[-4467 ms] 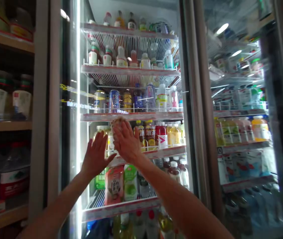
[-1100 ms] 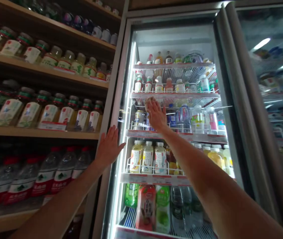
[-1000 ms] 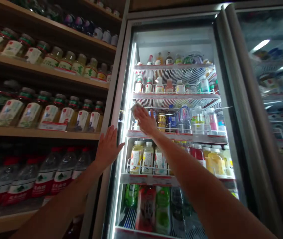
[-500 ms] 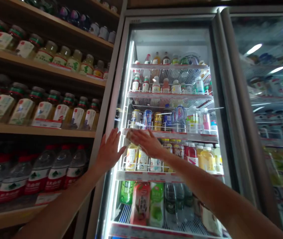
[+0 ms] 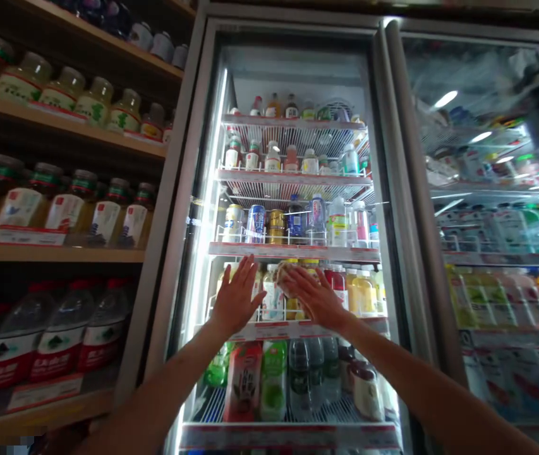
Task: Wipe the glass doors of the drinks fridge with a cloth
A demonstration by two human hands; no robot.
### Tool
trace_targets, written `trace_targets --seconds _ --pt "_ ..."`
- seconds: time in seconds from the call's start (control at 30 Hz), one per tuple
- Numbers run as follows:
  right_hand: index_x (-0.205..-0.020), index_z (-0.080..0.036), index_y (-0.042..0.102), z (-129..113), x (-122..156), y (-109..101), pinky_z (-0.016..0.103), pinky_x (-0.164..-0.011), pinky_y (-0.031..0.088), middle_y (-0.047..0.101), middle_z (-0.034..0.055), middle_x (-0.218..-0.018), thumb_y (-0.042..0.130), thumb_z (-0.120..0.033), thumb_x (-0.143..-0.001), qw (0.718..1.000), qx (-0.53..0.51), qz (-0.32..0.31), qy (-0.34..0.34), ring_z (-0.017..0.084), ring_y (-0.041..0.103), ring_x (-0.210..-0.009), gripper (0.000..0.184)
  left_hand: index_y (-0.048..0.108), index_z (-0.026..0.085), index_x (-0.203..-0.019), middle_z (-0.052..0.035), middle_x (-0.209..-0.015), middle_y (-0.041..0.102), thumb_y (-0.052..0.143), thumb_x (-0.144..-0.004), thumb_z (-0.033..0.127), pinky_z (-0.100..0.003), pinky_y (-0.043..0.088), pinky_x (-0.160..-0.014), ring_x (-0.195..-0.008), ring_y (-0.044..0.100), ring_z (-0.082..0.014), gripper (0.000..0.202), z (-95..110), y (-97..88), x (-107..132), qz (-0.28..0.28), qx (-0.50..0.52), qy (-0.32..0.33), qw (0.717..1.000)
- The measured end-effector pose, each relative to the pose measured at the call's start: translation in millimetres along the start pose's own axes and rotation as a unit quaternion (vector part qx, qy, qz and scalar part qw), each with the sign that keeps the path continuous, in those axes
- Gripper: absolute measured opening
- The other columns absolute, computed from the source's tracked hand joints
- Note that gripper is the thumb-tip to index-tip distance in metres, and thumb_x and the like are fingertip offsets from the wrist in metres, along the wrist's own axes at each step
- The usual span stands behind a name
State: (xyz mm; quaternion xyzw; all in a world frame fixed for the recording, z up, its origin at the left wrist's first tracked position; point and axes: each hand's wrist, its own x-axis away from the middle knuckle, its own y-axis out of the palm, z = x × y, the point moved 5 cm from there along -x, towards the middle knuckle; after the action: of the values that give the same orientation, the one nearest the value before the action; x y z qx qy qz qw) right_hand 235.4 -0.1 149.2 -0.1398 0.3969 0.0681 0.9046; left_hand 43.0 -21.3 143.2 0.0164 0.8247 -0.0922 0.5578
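Observation:
A lit drinks fridge with a closed glass door [image 5: 292, 69] stands in front of me. My left hand [image 5: 237, 297] is open, fingers spread and pointing up, at the glass before the fourth shelf; whether it touches cannot be told. To its right, my right hand [image 5: 314, 294] lies flat with a crumpled beige-brown cloth [image 5: 284, 278] under its fingertips, pressed toward the same pane. Behind the glass are yellow bottles [image 5: 364, 297], a blue can [image 5: 255, 224] and, lower down, a red bottle [image 5: 242, 382]. The hands and cloth hide part of the fourth shelf.
On the left, wooden shelves [image 5: 60, 253] carry rows of juice bottles [image 5: 67, 205] and red-capped water bottles [image 5: 58, 344]. A metal door frame [image 5: 414, 208] separates this door from a second glass-fronted fridge [image 5: 501, 265] at right, which shows reflections and more drinks.
The view has shifted rightward. My right hand with the cloth has moved right and down across the glass; my left hand has gone from near the door's left edge onto the pane area.

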Motion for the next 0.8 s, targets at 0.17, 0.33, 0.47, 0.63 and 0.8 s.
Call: trace_targets --seconds 0.17,0.33,0.47,0.63,0.8 --pt "-0.145 -0.025 0.021 36.9 23.9 -10.6 0.053 -0.111 0.018 0.031 0.0069 -0.149 0.035 -0.018 -0.089 0.98 0.041 0.042 0.192 0.022 0.024 -0.14 0.058 0.026 0.01 -0.141 -0.0142 -0.148 0.029 0.033 -0.091 0.042 -0.047 0.019 -0.112 -0.139 0.023 -0.0239 0.06 43.6 13.3 -3.1 0.0 0.029 0.018 0.999" --pt "-0.144 -0.026 0.026 12.2 68.9 -4.9 0.048 -0.114 0.015 0.036 0.0031 -0.147 0.037 -0.02 -0.089 0.999 0.008 -0.027 0.033 0.019 0.022 -0.14 0.056 0.032 0.01 -0.139 -0.0139 -0.146 0.033 0.036 -0.09 0.043 -0.045 0.017 -0.113 -0.138 0.025 -0.0237 0.059 79.8 28.1 2.5 0.008 0.036 0.038 0.999" --pt "-0.144 -0.025 0.025 56.5 88.8 -18.2 0.053 -0.113 0.015 0.035 0.0075 -0.147 0.035 -0.023 -0.091 0.987 0.047 -0.009 0.152 0.021 0.026 -0.139 0.054 0.034 0.01 -0.138 -0.0132 -0.145 0.036 0.037 -0.09 0.043 -0.046 0.014 -0.114 -0.138 0.024 -0.0234 0.058 105.5 36.4 8.7 0.004 0.047 0.068 0.997" --pt "-0.146 -0.024 0.019 73.7 140.2 -27.4 0.053 -0.111 0.02 0.034 0.0109 -0.147 0.034 -0.022 -0.092 0.966 0.093 0.029 0.238 0.024 0.028 -0.138 0.056 0.033 0.01 -0.139 -0.0124 -0.147 0.032 0.038 -0.089 0.041 -0.046 0.014 -0.115 -0.139 0.021 -0.0235 0.059 135.2 44.1 19.7 0.004 0.064 0.076 0.995" --pt "-0.147 -0.029 0.012 56.0 178.9 -22.2 0.051 -0.111 0.025 0.039 0.0067 -0.146 0.036 -0.019 -0.091 0.985 0.072 -0.007 0.157 0.021 0.032 -0.136 0.062 0.037 0.012 -0.137 -0.0111 -0.145 0.035 0.041 -0.088 0.043 -0.046 0.01 -0.115 -0.139 0.023 -0.0241 0.059 154.3 52.1 27.9 0.014 0.079 0.081 0.994"
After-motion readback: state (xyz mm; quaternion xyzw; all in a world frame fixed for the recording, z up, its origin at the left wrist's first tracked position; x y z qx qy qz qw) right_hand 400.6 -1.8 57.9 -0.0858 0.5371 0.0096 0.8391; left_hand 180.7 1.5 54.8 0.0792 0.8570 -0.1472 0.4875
